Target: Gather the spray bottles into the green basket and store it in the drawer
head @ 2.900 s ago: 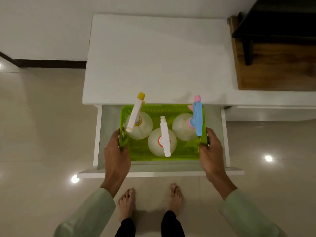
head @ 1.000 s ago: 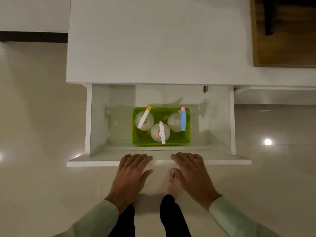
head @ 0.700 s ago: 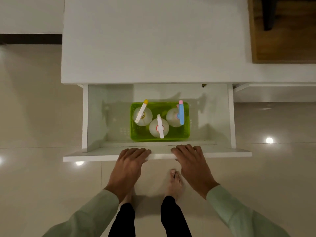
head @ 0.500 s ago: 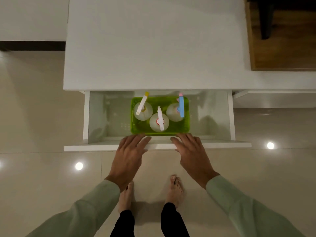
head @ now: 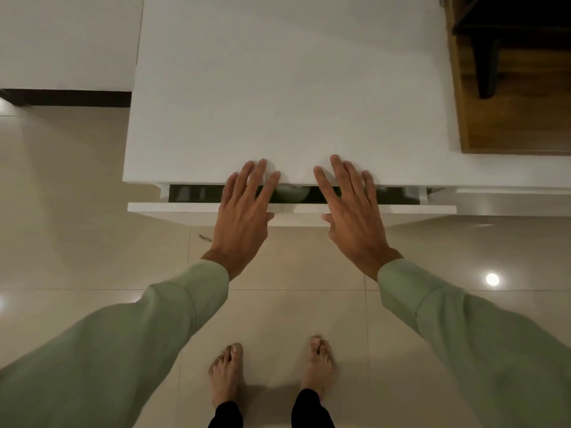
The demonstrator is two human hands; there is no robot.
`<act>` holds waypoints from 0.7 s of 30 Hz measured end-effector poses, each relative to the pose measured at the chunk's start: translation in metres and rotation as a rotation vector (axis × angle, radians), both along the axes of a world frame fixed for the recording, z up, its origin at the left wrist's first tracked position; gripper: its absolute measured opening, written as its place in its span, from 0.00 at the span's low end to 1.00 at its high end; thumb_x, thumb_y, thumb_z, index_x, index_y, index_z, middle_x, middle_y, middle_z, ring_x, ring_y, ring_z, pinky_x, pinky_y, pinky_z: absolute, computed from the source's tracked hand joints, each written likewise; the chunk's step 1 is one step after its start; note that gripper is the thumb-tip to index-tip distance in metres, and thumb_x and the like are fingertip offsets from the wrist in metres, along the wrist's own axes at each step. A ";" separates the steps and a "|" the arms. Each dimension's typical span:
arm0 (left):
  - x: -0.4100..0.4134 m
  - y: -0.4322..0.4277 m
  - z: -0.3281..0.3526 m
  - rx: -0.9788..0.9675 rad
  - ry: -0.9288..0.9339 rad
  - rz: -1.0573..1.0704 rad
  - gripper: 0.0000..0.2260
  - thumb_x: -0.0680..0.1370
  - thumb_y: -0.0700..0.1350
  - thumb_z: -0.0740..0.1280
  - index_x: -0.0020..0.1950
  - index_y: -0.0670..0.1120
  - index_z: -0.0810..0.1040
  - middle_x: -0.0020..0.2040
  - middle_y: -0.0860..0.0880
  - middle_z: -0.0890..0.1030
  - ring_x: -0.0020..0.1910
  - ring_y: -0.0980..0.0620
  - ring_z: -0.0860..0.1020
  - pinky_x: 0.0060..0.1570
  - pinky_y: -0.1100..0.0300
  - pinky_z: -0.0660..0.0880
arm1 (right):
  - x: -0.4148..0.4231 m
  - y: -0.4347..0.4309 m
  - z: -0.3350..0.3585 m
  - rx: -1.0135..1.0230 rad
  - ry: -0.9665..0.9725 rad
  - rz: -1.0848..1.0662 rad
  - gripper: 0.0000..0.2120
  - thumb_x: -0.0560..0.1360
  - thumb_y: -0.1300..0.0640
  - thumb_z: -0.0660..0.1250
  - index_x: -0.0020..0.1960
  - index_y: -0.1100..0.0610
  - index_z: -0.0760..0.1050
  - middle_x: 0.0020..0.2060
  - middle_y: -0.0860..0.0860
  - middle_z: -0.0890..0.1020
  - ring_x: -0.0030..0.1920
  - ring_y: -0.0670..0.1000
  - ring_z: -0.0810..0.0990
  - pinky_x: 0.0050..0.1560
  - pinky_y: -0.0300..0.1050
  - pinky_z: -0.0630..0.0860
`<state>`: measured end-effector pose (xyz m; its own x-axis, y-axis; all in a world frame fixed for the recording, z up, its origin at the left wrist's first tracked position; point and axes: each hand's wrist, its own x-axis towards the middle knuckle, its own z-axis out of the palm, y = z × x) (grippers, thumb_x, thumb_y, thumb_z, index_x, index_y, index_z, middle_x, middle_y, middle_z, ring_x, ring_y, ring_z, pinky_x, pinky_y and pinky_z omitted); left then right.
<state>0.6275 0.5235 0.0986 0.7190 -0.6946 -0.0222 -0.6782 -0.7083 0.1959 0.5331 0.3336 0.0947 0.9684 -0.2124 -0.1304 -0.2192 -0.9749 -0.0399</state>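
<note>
The drawer (head: 290,209) stood out only a narrow way from under the front edge of the cabinet top (head: 287,97), its front panel nearest the person. The left hand (head: 244,211) and right hand (head: 352,211) lay flat side by side across that panel, left and right of its middle, fingers reaching over the gap to the cabinet top's edge. Between the hands, inside the gap, sat a rounded shape, possibly one bottle (head: 290,194).

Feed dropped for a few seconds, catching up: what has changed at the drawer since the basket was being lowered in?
Both hands let go of the basket and pushed the drawer nearly shut; only a dark slit remains. The left hand and right hand lie flat and open on its front. The cabinet top is unchanged.
</note>
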 end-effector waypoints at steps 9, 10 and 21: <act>0.025 -0.023 -0.005 -0.076 -0.145 0.050 0.18 0.69 0.36 0.73 0.56 0.48 0.75 0.56 0.47 0.78 0.54 0.42 0.74 0.53 0.47 0.70 | 0.023 -0.011 -0.004 -0.153 -0.182 0.006 0.29 0.68 0.66 0.73 0.65 0.51 0.68 0.62 0.55 0.74 0.56 0.57 0.72 0.52 0.55 0.68; 0.026 -0.026 -0.005 -0.079 -0.164 0.058 0.18 0.68 0.34 0.72 0.55 0.47 0.75 0.54 0.47 0.78 0.52 0.42 0.75 0.51 0.48 0.70 | 0.025 -0.011 -0.004 -0.161 -0.206 0.006 0.27 0.69 0.66 0.71 0.63 0.51 0.69 0.59 0.54 0.75 0.54 0.57 0.72 0.50 0.54 0.68; 0.021 -0.030 0.053 0.070 0.106 0.041 0.20 0.75 0.39 0.66 0.68 0.46 0.72 0.66 0.44 0.74 0.63 0.42 0.72 0.60 0.49 0.71 | 0.033 0.004 0.050 0.053 0.042 -0.055 0.25 0.75 0.60 0.68 0.70 0.54 0.68 0.68 0.56 0.70 0.64 0.59 0.70 0.57 0.55 0.69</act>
